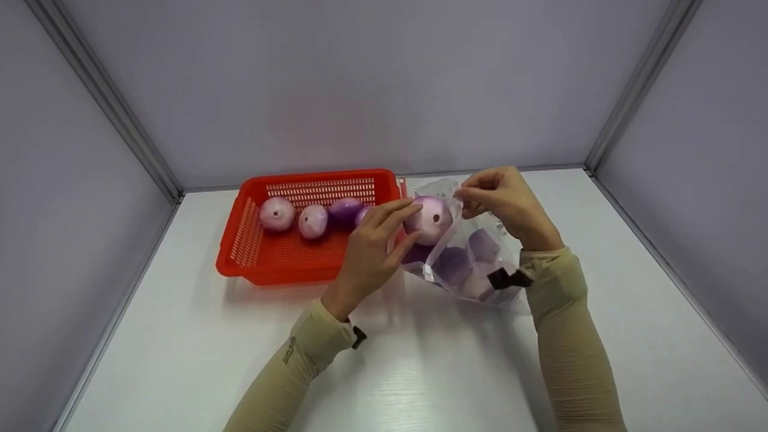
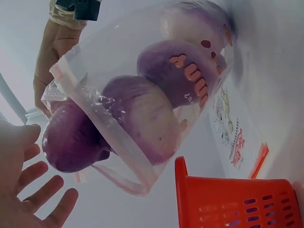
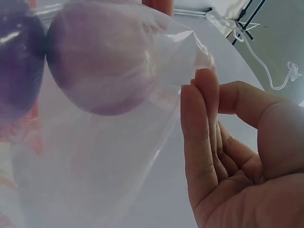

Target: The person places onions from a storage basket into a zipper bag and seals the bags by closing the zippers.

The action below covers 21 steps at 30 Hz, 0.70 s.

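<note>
A: Fingers on the left hand?

B: Spread loosely beside the purple-white bulb, gripping nothing; contact unclear. Right hand pinches the rim of the clear bag.

A: Bulb's where?

B: At the bag's mouth, partly sticking out.

A: Handling?

B: Smooth, glossy; probably light, firm, apt to slip or roll. Cup its wide middle. Bag looks thin, limp: take the rim.

A: Around it, in the way?

B: Bagged bulbs crowd behind; bag edge could snag. Red basket just left on the tabletop, more bulbs inside.
</note>
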Tool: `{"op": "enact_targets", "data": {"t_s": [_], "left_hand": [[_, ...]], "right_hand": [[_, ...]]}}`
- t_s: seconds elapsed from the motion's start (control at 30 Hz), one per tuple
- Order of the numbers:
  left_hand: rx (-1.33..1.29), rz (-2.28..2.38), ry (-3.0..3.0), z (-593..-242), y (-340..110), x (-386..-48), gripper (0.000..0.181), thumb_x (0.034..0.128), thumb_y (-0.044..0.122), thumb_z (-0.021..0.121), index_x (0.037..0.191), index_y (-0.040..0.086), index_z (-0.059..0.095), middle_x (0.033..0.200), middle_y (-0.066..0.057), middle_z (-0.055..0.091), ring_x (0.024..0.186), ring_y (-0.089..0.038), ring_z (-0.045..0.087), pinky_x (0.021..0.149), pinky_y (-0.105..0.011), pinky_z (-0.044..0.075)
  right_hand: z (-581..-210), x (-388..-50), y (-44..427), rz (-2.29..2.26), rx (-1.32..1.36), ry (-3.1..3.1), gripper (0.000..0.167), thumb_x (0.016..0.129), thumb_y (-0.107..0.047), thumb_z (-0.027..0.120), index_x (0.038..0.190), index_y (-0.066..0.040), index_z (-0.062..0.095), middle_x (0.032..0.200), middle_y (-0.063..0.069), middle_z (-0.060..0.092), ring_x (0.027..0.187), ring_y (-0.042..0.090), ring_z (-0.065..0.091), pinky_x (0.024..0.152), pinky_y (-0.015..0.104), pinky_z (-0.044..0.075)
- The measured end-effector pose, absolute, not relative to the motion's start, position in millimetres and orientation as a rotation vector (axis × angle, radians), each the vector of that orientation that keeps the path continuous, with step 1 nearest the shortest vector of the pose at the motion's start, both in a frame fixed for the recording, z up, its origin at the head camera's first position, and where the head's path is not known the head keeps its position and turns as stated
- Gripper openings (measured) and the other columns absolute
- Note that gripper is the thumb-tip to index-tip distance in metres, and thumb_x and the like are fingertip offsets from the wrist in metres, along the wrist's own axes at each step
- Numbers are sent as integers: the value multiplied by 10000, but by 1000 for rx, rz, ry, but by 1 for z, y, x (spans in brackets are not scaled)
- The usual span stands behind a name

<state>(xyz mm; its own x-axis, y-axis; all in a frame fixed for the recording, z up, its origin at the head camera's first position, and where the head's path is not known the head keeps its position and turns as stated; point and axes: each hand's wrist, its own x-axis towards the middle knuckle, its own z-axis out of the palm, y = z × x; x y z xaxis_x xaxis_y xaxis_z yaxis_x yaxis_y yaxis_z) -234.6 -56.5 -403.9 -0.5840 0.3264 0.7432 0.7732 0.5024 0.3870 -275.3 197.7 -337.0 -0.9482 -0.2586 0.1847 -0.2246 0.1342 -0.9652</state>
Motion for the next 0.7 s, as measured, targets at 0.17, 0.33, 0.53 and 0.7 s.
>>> {"op": "enact_targets", "data": {"t_s": [0.17,0.33,0.53,0.7], "left_hand": [[-890,-1018,-2069,-406,-64,-237,296,980,178,725,1273,141,735,1270,-35,699,1169,-185,624,1000,-311,543],[-831,-1016,-2127,-412,-72,-238,256,1003,213,694,1243,137,742,1214,-42,708,1106,-191,638,955,-318,571],[-702,-1093,-2323,-421,-82,-244,193,1003,251,700,1121,99,690,1019,-60,714,878,-218,660,803,-339,607],[-634,-1060,-2473,-425,-88,-245,209,1020,337,669,991,133,703,832,-4,717,719,-151,622,684,-312,555]], "right_hand": [[-333,-275,197,-2006,-474,2349,91,929,-25,734,932,64,750,712,15,730,578,113,686,621,300,626],[-331,-274,197,-1995,-464,2362,113,930,-33,736,953,77,749,723,21,735,583,112,686,620,303,626],[-329,-272,200,-2047,-445,2335,68,922,-2,726,928,59,755,734,34,739,573,119,685,607,301,622],[-330,-272,201,-2064,-463,2308,68,921,14,723,930,77,747,736,38,736,576,121,682,612,306,625]]}}
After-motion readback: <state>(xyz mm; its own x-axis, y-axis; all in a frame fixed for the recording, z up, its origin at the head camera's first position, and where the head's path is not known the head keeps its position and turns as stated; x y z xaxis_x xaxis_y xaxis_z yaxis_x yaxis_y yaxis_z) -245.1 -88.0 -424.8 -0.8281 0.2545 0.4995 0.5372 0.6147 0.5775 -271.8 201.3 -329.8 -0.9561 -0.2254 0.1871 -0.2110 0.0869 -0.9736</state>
